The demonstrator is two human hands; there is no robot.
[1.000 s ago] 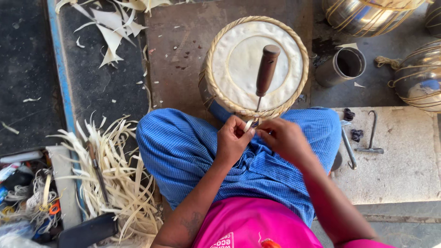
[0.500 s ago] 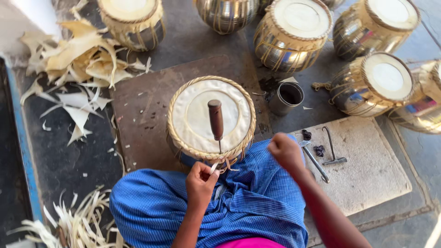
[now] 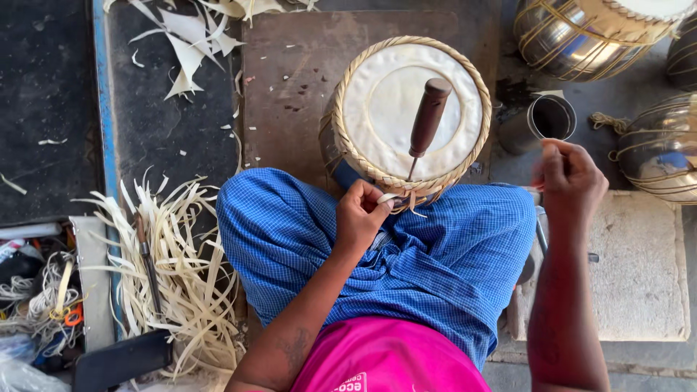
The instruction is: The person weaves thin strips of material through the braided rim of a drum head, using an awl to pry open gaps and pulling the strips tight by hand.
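Here the awl [image 3: 427,123] stands stuck in the drum [image 3: 406,109] rim's near edge, just above the left hand [image 3: 361,216], whose grip pinches a pale strip [image 3: 388,198]. Its long axis tilts, handle up-right, tip hidden in the lacing. The right hand [image 3: 570,181] hovers loosely curled, blurred, holding nothing visible.

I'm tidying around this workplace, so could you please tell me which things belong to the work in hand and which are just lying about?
In use: drum, awl stuck in its rim, strip pinched by the left hand; right hand raised, apparently empty.

Lying about: loose strips, scraps, metal cup, other drums.
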